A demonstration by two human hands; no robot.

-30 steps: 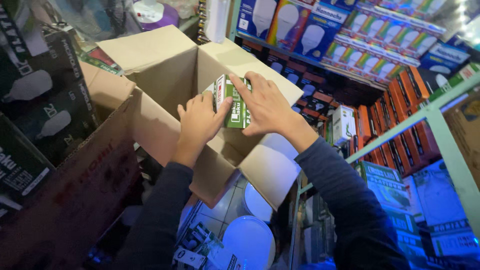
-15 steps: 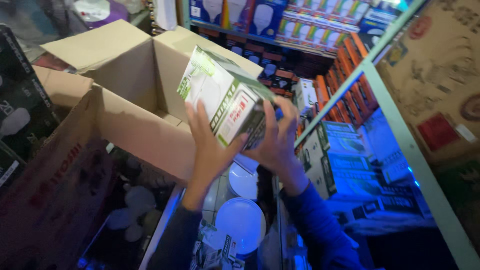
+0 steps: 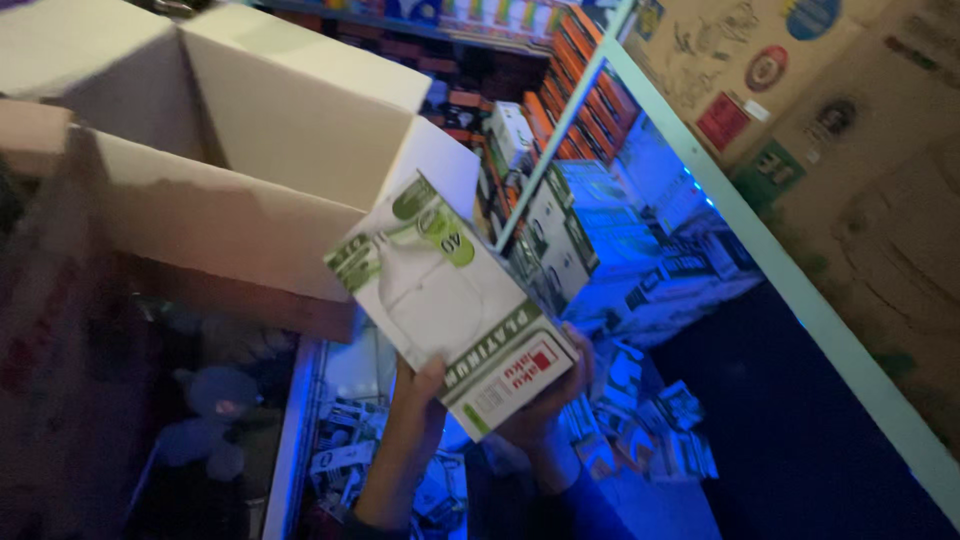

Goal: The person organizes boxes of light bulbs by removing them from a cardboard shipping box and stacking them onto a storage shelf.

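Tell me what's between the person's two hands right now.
The white-and-green bulb box, held up between the left hand and right hand, in the head view.

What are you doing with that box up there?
A person is holding a white and green bulb box up in both hands. The left hand grips its lower edge and the right hand cups it from below. It is tilted, just beside a big open cardboard carton. To the right, shelves are packed with many small boxes, lit blue.
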